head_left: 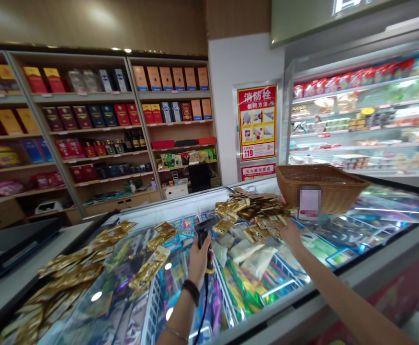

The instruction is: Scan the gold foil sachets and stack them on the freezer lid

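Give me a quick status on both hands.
Left hand gripping barcode scanner, cord hanging down. Right hand open, at the edge of the gold sachets piled on the freezer. Wicker basket just past that hand.

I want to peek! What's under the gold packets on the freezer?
Under the gold packets is the freezer's glass lid, with colourful packs showing through it. Right beneath the pile, the packets cover everything, so that part can't be seen.
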`<state>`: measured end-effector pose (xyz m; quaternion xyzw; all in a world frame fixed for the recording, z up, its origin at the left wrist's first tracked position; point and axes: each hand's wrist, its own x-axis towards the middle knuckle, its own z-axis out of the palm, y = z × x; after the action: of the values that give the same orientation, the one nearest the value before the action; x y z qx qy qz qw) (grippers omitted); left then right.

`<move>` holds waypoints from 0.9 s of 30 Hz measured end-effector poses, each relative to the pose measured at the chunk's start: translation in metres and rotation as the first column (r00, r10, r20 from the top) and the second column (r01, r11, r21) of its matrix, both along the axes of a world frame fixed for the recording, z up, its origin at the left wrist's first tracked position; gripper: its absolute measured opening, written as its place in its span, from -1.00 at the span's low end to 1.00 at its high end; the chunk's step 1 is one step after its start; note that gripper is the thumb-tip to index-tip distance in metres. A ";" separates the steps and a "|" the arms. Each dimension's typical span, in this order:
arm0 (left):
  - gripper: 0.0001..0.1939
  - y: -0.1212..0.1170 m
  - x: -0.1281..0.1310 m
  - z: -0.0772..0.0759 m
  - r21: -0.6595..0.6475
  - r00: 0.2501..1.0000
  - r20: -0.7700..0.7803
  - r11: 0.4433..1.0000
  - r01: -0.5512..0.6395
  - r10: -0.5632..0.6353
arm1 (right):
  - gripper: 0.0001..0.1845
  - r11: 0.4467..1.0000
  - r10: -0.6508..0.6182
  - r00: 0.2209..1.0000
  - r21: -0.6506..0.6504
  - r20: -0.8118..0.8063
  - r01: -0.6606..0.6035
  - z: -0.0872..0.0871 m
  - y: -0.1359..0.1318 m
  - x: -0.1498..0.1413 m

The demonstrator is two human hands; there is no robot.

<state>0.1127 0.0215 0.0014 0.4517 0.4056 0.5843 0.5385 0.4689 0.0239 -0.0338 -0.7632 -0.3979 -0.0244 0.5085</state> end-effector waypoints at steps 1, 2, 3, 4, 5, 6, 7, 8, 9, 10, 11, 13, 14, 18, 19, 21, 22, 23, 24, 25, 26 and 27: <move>-0.18 0.000 -0.001 0.001 -0.003 1.000 0.007 1.000 0.005 -0.005 | -0.47 0.999 -0.038 0.999 0.009 -0.008 0.038 -0.001 0.000 -0.003; -0.18 0.000 -0.003 0.003 -0.005 1.000 0.015 1.000 0.013 -0.013 | -0.41 0.997 -0.068 0.998 0.024 -0.015 0.068 0.000 -0.001 -0.007; -0.18 0.000 -0.004 0.004 -0.005 1.000 0.022 1.000 0.022 -0.022 | -0.35 0.995 -0.087 0.996 0.044 -0.013 0.087 0.001 0.000 -0.012; -0.19 0.001 -0.007 0.006 -0.004 0.999 0.029 1.000 0.030 -0.030 | -0.30 0.994 -0.091 0.996 0.064 -0.001 0.091 0.002 0.001 -0.019; -0.20 0.001 -0.009 0.008 -0.003 0.999 0.035 0.999 0.036 -0.036 | -0.27 0.993 -0.084 0.996 0.083 0.013 0.083 0.005 0.004 -0.026; -0.21 0.001 -0.013 0.011 -0.001 0.998 0.041 0.999 0.037 -0.037 | -0.26 0.992 -0.067 0.997 0.107 0.029 0.064 0.007 0.008 -0.035; -0.22 0.001 -0.018 0.013 0.002 0.998 0.049 1.000 0.030 -0.030 | -0.27 0.989 -0.039 0.998 0.141 0.046 0.032 0.010 0.014 -0.047; -0.22 0.001 -0.024 0.016 0.007 0.998 0.058 1.000 0.018 -0.018 | -0.30 0.983 0.001 0.998 0.186 0.063 -0.012 0.013 0.021 -0.060; -0.23 0.001 -0.031 0.018 0.014 0.998 0.067 1.000 0.001 -0.002 | -0.34 0.970 0.057 0.996 0.232 0.075 -0.073 0.015 0.030 -0.076; -0.24 0.001 -0.040 0.021 0.023 0.997 0.073 1.000 -0.020 0.018 | -0.38 0.951 0.128 0.988 0.272 0.083 -0.146 0.016 0.040 -0.094; -0.26 0.001 -0.049 0.023 0.032 0.996 0.075 0.999 -0.044 0.042 | -0.42 0.927 0.209 0.974 0.298 0.087 -0.226 0.017 0.050 -0.115; -0.30 0.002 -0.071 0.028 0.050 0.993 0.065 0.994 -0.097 0.094 | -0.47 0.873 0.381 0.921 0.296 0.079 -0.387 0.015 0.071 -0.163; -0.32 0.002 -0.083 0.030 0.059 0.991 0.059 0.990 -0.125 0.121 | -0.49 0.843 0.461 0.885 0.277 0.070 -0.461 0.012 0.079 -0.190; -0.38 -0.001 -0.131 0.034 0.075 0.966 0.051 0.964 -0.256 0.252 | -0.55 0.704 0.691 0.721 0.191 0.038 -0.684 -0.004 0.098 -0.297; -0.38 -0.002 -0.142 0.034 0.072 0.955 0.050 0.953 -0.294 0.291 | -0.56 0.673 0.726 0.687 0.166 0.033 -0.720 -0.008 0.098 -0.321; -0.40 -0.004 -0.164 0.031 0.062 0.932 0.041 0.930 -0.363 0.361 | -0.55 0.630 0.771 0.636 0.113 0.019 -0.768 -0.016 0.096 -0.359; -0.41 -0.005 -0.174 0.028 0.055 0.920 0.033 0.919 -0.391 0.390 | -0.53 0.618 0.784 0.621 0.084 0.011 -0.781 -0.019 0.094 -0.373; -0.43 -0.006 -0.184 0.025 0.044 0.911 0.021 0.910 -0.412 0.411 | -0.51 0.611 0.790 0.613 0.056 0.003 -0.789 -0.022 0.091 -0.384; -0.44 -0.007 -0.192 0.021 0.030 0.905 0.008 0.904 -0.426 0.426 | -0.47 0.608 0.794 0.608 0.031 -0.004 -0.793 -0.024 0.088 -0.392; -0.45 -0.008 -0.199 0.016 0.015 0.899 -0.004 0.899 -0.437 0.437 | -0.42 0.607 0.795 0.607 0.011 -0.009 -0.794 -0.026 0.086 -0.397; -0.45 -0.009 -0.205 0.011 -0.001 0.895 -0.015 0.895 -0.446 0.446 | -0.38 0.608 0.794 0.608 -0.004 -0.014 -0.794 -0.027 0.084 -0.400; -0.44 -0.009 -0.209 0.006 -0.014 0.893 -0.026 0.893 -0.450 0.450 | -0.35 0.610 0.792 0.610 -0.014 -0.021 -0.793 -0.028 0.082 -0.402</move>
<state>-0.0961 0.0121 0.0072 0.3467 0.5108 0.6839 0.3888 0.0674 0.1060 -0.0616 -0.5147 -0.6910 0.2121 0.4610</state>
